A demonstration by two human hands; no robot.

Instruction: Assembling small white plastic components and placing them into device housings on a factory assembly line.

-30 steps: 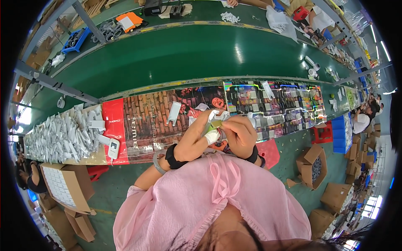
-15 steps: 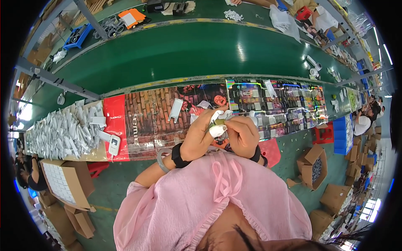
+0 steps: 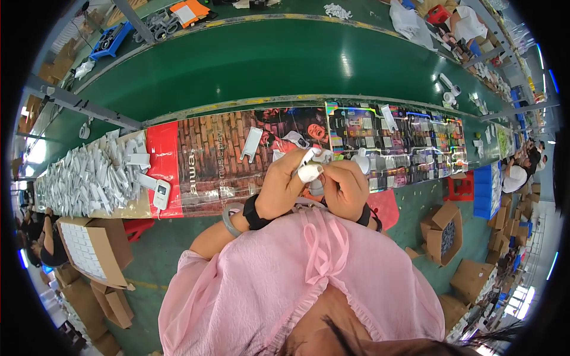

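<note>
Hands have drifted a little to the person's right along the bench edge since half a second ago, and the white piece now sits higher between them. Left hand [image 3: 284, 187] curls around the small white part [image 3: 310, 172], thumb and taped forefinger pinching it from the left. Right hand [image 3: 346, 187] closes in from the other side, fingers pressed together against the same part; fingertips of the two hands touch. A second white bit pokes up just above the fingers. Both wrists carry dark bands. Just beyond the fingers lies the printed bench cover [image 3: 237, 154], with a flat white packet [image 3: 252, 144] up and to the left of them. Well off to the left sits a heap of white packets [image 3: 89, 178]. Cardboard box [image 3: 95, 249] below that heap, on the floor.
</note>
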